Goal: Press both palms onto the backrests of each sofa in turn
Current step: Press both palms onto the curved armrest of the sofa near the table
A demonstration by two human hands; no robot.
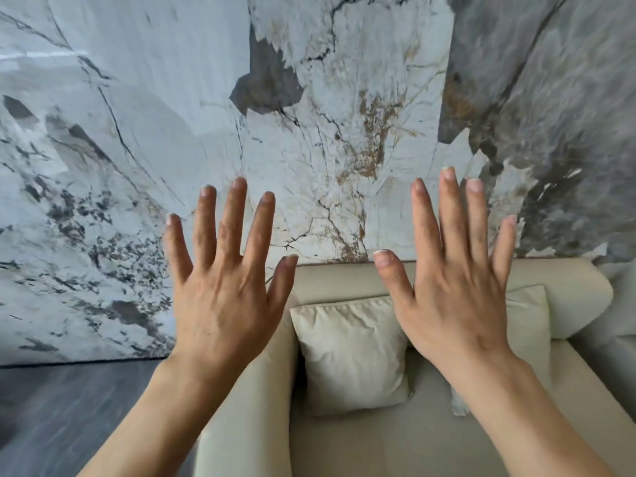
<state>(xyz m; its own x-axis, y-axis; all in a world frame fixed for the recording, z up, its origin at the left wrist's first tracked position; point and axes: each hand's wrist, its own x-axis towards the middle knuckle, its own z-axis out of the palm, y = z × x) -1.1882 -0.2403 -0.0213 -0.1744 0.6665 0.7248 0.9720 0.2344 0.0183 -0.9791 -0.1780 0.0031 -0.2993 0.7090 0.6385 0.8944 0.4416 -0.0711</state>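
A beige sofa fills the lower right, its rounded backrest (337, 277) against the marble wall. A cream cushion (351, 352) leans on the backrest, and a second cushion (526, 318) shows behind my right wrist. My left hand (227, 290) is raised with fingers spread, palm forward, in front of the wall and the sofa's left armrest (247, 425). My right hand (454, 290) is raised the same way in front of the backrest. Both hands hold nothing, and I cannot tell whether either touches the sofa.
A marble-patterned wall (309, 115) in white, grey and brown stands close behind the sofa. Dark grey flooring (69, 407) lies to the left of the armrest. Part of another pale upholstered piece (616, 325) shows at the right edge.
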